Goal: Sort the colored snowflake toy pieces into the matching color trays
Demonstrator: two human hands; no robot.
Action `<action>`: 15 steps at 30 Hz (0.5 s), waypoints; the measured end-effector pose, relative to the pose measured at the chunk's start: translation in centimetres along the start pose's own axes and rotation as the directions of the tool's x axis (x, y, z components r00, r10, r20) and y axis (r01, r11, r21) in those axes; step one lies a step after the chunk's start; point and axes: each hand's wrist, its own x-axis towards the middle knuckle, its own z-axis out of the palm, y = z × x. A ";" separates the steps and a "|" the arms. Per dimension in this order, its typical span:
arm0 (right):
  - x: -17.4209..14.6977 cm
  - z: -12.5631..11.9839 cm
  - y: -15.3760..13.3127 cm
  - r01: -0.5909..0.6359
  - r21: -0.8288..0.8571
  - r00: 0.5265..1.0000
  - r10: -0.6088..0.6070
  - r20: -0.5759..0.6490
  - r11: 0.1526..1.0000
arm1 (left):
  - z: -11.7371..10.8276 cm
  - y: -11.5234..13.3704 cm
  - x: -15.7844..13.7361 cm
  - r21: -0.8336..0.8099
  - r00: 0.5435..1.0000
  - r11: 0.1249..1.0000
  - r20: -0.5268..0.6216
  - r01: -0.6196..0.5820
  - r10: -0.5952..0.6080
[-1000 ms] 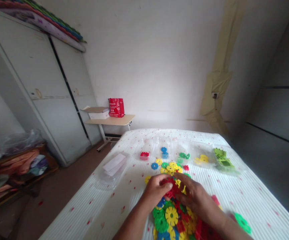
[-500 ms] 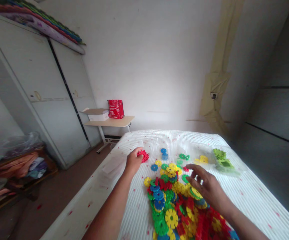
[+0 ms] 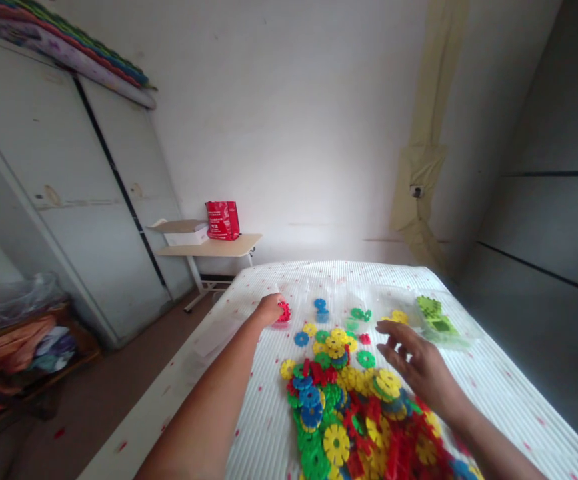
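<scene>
My left hand reaches to the far left of the bed-like surface, its fingers closed on red toothed plastic pieces. The hand hides part of these pieces, and clear plastic lies just under them. Over the right side of a heap of snowflake discs, my right hand hovers open, fingers bent and apart, holding nothing. Nearest its fingertips are a small red piece and a green disc. Red, yellow, green and blue pieces make up the heap.
Along the far side, clear plastic holds blue discs, green discs, yellow discs and light green square pieces. A side table with a red bag and a white box stands beyond.
My left hand has lowered the red pieces slightly toward the clear plastic. My right hand has drawn off the small red piece to the right. The view has shifted slightly right.
</scene>
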 end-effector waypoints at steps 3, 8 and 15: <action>0.1 -0.4 -0.2 -0.005 0.010 1.000 0.005 0.000 1.000 | 0.4 0.0 0.1 0.035 0.999 0.999 0.026 -0.032 0.031; 0.0 -1.6 -0.7 -0.037 0.020 0.971 0.031 0.238 0.999 | 0.4 -0.1 -0.4 0.096 0.992 0.989 -0.049 -0.111 0.116; -0.9 -3.8 -1.3 -0.121 0.104 0.830 0.043 0.556 0.987 | 0.3 2.1 -6.6 0.148 0.929 0.950 -0.210 -0.276 0.303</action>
